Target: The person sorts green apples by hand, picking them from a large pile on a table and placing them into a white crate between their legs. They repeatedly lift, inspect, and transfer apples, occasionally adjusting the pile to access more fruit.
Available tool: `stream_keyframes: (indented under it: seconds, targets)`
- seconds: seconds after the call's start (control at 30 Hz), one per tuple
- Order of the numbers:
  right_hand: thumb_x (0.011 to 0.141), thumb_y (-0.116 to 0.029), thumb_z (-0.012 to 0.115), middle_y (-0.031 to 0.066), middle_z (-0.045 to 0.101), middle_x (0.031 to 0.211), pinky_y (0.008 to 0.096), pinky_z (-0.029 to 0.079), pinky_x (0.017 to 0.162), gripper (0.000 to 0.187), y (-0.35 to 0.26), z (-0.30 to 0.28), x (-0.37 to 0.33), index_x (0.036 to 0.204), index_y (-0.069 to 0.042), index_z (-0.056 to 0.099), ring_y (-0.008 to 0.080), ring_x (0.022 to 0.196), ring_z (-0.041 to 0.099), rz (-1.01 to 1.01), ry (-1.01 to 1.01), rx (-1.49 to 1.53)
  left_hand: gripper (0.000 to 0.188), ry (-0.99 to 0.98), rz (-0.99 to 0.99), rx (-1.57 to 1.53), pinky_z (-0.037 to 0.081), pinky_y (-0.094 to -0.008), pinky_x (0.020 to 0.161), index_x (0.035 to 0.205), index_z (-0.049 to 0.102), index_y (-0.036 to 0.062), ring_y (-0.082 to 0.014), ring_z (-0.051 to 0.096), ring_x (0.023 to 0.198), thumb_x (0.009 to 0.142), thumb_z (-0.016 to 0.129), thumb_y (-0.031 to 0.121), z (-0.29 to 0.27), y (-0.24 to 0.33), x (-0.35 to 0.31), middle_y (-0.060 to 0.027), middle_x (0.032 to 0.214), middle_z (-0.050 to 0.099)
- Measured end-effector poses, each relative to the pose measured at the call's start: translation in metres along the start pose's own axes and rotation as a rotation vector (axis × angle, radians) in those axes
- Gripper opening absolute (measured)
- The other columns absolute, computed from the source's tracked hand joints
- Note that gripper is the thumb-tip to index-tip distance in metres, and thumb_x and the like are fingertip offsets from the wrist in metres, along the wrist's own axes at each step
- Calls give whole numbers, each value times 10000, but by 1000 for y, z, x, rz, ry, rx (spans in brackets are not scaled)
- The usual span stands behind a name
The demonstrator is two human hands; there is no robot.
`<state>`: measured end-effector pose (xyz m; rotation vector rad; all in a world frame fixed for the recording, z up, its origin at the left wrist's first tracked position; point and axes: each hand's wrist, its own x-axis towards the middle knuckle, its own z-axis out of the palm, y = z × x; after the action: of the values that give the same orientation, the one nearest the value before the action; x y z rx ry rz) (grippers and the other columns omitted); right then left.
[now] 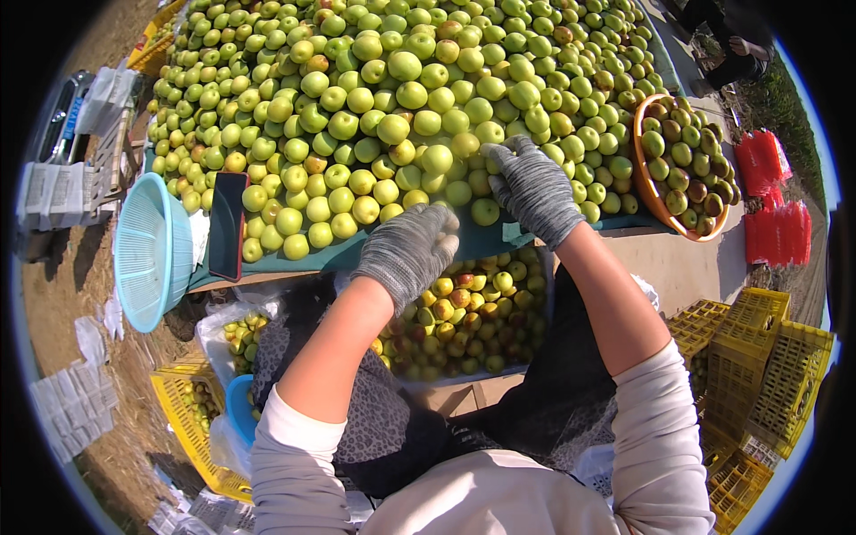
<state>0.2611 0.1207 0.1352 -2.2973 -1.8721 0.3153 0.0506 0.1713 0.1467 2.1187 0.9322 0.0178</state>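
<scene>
A big heap of green jujubes (392,129), some with brown patches, covers the table in front of me. Both my hands wear grey knit gloves. My left hand (408,251) is at the table's near edge, its fingers curled inward; whatever lies in its palm is hidden. Farther forward and to the right, my right hand (535,189) reaches over the heap's near edge, fingers apart and tips close to the fruit. Below the table edge, between my knees, sits a container of yellower, browner jujubes (473,312), partly covered by my left forearm.
A phone (229,225) and a light-blue plastic basket (143,254) are at the left table edge. An orange basin (644,169) of browner jujubes stands right. Yellow crates (758,357) are stacked lower right, near red bags (777,234). Another yellow crate (183,401) sits lower left.
</scene>
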Motion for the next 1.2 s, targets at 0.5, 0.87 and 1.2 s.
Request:
stream_keyframes:
  seconds: [0.5, 0.87, 1.2]
  targets:
    - [722, -135, 699, 120, 550, 1245, 451, 402, 1029, 484, -29, 1, 21, 1191, -119, 582, 320, 1191, 496, -444, 349, 114, 471, 359, -167, 348, 483, -412, 916, 1200, 532, 73, -324, 581, 1043, 783, 701, 212, -30, -27, 55, -154, 1135, 556]
    - [741, -183, 655, 120, 594, 1085, 487, 369, 1047, 389, -6, 8, 54, 1128, -167, 619, 336, 1123, 533, -327, 344, -7, 517, 218, -215, 364, 482, -421, 916, 1200, 519, 80, -332, 561, 1072, 761, 732, 252, -32, -15, 77, -161, 1153, 520]
    - [741, -226, 687, 117, 559, 1102, 473, 389, 1024, 511, -14, 18, 44, 1235, -157, 579, 332, 1156, 498, -369, 331, -12, 401, 233, -16, -587, 522, -311, 828, 1100, 538, 87, -169, 592, 922, 746, 725, 69, -42, -22, 53, -48, 1035, 576]
